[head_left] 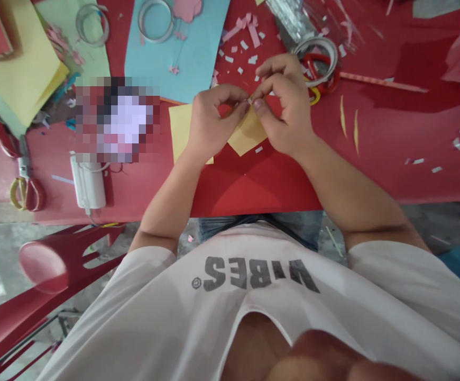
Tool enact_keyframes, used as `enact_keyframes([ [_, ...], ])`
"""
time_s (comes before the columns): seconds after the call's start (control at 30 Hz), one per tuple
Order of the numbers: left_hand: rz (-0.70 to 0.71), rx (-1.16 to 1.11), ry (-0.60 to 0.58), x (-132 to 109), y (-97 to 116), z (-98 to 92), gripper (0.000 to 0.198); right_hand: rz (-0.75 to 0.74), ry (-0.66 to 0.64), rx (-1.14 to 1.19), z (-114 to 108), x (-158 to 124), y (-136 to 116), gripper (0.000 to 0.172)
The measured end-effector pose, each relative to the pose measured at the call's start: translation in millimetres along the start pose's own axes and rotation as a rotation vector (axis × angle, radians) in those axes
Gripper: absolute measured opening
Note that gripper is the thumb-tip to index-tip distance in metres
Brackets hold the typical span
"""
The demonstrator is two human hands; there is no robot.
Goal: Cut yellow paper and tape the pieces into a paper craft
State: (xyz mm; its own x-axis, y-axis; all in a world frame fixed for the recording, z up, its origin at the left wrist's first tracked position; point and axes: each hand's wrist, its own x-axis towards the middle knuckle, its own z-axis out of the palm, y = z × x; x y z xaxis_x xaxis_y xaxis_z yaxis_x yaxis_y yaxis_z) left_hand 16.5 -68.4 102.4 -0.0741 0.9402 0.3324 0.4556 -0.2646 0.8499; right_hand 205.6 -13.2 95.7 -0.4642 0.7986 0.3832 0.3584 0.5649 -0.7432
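One tiny pale piece [249, 100] held inward of the surface's [384, 177] near edge | grip: left hand [219, 114] and right hand [287, 106] both pinching it | yellow paper [248, 135] just below, joined or not unclear | risk: loosened pinch could lose it among white scraps [253, 60]

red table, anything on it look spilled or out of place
Yes: white scraps lie strewn loose over the red table, beyond the right hand and out toward the right edge, scattered rather than gathered. A tape roll also lies over red handles, probably scissors, which looks untidy. Nothing looks clearly damaged.
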Motion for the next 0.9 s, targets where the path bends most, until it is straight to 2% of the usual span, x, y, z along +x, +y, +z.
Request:
enact_keyframes([
  [0.17, 0.021, -0.014, 0.007, -1.8, -3.4, 2.2, 0.009, 0.061, -0.023, -0.102, -5.2, -0.1, -6.8, 0.019],
  [0.4, 0.044, -0.035, 0.005, -1.0, -9.3, 3.4, 0.005, 0.035, -0.063, -0.121, -10.3, -1.5, -11.2, 0.018],
  [0.53, 0.029, -0.043, 0.001, -1.2, -7.8, 3.6, 0.015, 0.049, -0.08, -0.151, -12.5, -2.3, -14.1, 0.014],
  [0.77, 0.009, 0.022, -0.044, -0.8, -1.3, 2.0, 0.013, -0.135, -0.064, -0.283, -10.2, -5.6, -8.0, 0.01],
  [0.9, 0.013, 0.046, 0.013, -0.5, -1.2, 1.8, 0.017, -0.039, -0.093, -0.268, -13.0, -5.1, -11.8, 0.008],
])
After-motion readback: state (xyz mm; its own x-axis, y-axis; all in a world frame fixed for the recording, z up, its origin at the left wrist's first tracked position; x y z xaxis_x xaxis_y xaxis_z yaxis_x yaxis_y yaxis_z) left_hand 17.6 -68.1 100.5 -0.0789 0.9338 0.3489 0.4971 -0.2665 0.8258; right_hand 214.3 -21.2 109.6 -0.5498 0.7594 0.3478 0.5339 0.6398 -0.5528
